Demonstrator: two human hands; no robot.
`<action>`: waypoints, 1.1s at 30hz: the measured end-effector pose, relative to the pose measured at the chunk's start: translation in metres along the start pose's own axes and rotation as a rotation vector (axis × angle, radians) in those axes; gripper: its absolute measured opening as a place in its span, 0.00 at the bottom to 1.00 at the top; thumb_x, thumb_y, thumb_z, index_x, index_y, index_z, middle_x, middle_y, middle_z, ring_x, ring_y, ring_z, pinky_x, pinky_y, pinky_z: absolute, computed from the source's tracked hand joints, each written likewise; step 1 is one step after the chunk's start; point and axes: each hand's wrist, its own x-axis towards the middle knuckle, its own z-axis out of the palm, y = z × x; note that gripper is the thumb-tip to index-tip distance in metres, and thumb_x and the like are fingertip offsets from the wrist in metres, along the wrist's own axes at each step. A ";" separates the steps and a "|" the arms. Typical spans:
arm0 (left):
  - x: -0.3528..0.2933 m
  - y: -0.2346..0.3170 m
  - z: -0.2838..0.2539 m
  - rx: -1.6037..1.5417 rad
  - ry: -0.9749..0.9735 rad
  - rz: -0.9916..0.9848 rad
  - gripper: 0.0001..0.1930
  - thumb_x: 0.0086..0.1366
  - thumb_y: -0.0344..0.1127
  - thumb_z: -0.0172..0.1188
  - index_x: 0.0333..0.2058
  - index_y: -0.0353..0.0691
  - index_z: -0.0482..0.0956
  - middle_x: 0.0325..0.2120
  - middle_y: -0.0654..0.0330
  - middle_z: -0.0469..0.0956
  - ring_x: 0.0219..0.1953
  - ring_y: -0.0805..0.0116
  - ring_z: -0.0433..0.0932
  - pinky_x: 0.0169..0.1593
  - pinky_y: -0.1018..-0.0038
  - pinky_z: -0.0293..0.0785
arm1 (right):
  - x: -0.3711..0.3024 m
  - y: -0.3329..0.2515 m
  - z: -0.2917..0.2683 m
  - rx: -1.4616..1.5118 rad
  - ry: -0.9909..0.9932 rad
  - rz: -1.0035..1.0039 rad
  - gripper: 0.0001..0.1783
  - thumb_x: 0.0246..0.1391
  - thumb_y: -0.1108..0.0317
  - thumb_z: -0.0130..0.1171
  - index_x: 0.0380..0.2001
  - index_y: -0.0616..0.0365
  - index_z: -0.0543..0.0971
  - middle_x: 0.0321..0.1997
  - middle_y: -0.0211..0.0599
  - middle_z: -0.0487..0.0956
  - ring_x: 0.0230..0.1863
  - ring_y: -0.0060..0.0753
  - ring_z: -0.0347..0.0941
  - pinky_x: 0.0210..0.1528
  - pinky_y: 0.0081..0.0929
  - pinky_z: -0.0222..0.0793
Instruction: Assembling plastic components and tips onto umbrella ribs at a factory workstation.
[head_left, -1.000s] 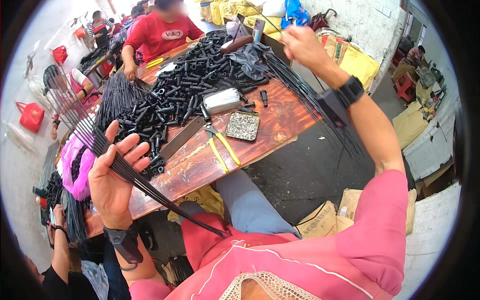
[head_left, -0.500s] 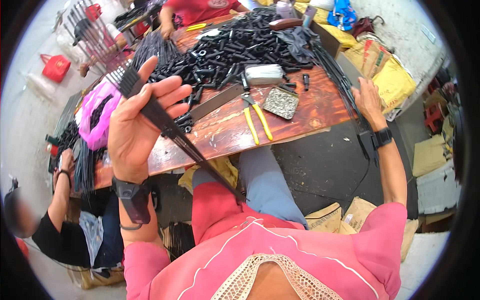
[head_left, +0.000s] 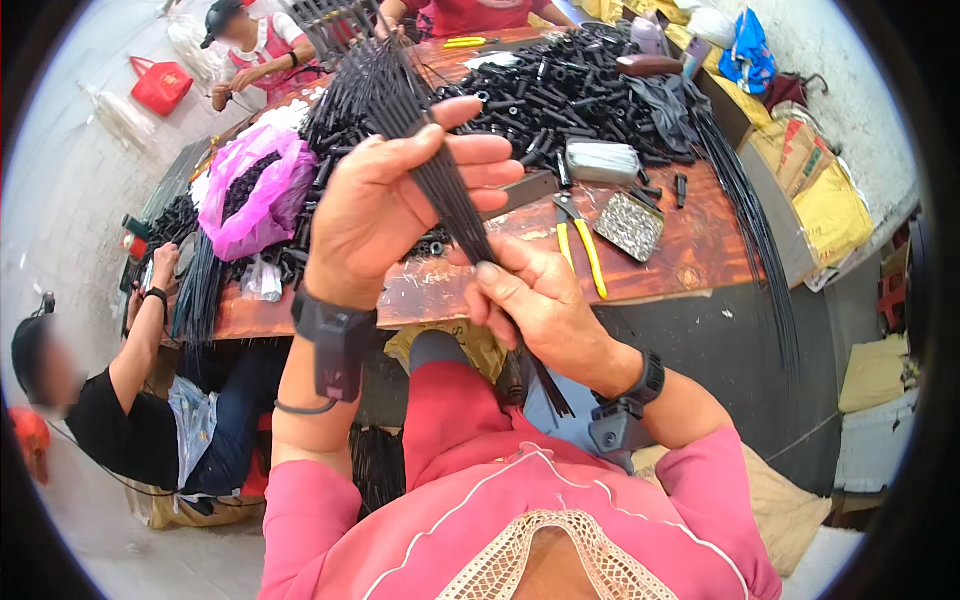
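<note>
A long bundle of thin black rods (head_left: 455, 205) slants in front of me, its upper ends fanned out over the table and its lower ends near my lap. My left hand (head_left: 370, 215) holds the bundle between thumb and palm, with its fingers stretched out behind the rods. Lower down, my right hand (head_left: 550, 305) is closed round the same bundle, thumb on top. Yellow-handled pliers (head_left: 580, 245) lie on the wooden table (head_left: 680, 245), just beyond my right hand. Next to them is a square tin of small metal pieces (head_left: 630, 225).
Black tubular parts (head_left: 560, 85) are heaped across the table. A pink plastic bag (head_left: 255, 195) stands left, a clear-wrapped pack (head_left: 602, 160) beyond the pliers. More black rods (head_left: 740, 190) overhang the right edge. Co-workers sit left and across; one wears a black sleeve (head_left: 105, 405).
My right hand has come from the rods at the table's right side to the bundle and closed on its lower part. My left hand and the bundle appear further right in the view.
</note>
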 end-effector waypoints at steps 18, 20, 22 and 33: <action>0.053 -0.006 -0.022 0.182 -0.026 -0.066 0.28 0.67 0.34 0.56 0.63 0.30 0.59 0.50 0.42 0.76 0.53 0.45 0.76 0.58 0.53 0.73 | 0.056 -0.037 -0.065 -0.703 -0.206 0.030 0.11 0.51 0.65 0.58 0.27 0.64 0.79 0.21 0.38 0.78 0.24 0.28 0.74 0.28 0.31 0.69; 0.076 0.002 -0.036 0.223 -0.080 -0.050 0.28 0.68 0.34 0.55 0.63 0.30 0.59 0.50 0.42 0.76 0.54 0.46 0.75 0.59 0.54 0.72 | 0.077 -0.039 -0.077 -0.633 -0.235 0.035 0.10 0.51 0.67 0.58 0.26 0.65 0.79 0.21 0.36 0.79 0.22 0.25 0.74 0.26 0.29 0.69; 0.096 0.010 -0.048 0.253 -0.111 -0.044 0.27 0.69 0.34 0.53 0.63 0.30 0.59 0.51 0.43 0.75 0.55 0.47 0.74 0.60 0.55 0.71 | 0.095 -0.037 -0.083 -0.471 -0.209 0.027 0.09 0.51 0.69 0.59 0.26 0.65 0.79 0.22 0.34 0.80 0.22 0.22 0.75 0.25 0.23 0.71; -0.015 -0.091 -0.035 0.269 0.122 -0.371 0.22 0.64 0.32 0.59 0.55 0.30 0.72 0.43 0.49 0.81 0.47 0.59 0.80 0.55 0.64 0.74 | -0.002 0.119 -0.065 -0.417 -0.037 0.161 0.06 0.45 0.75 0.60 0.30 0.62 0.81 0.27 0.47 0.80 0.35 0.45 0.80 0.41 0.37 0.72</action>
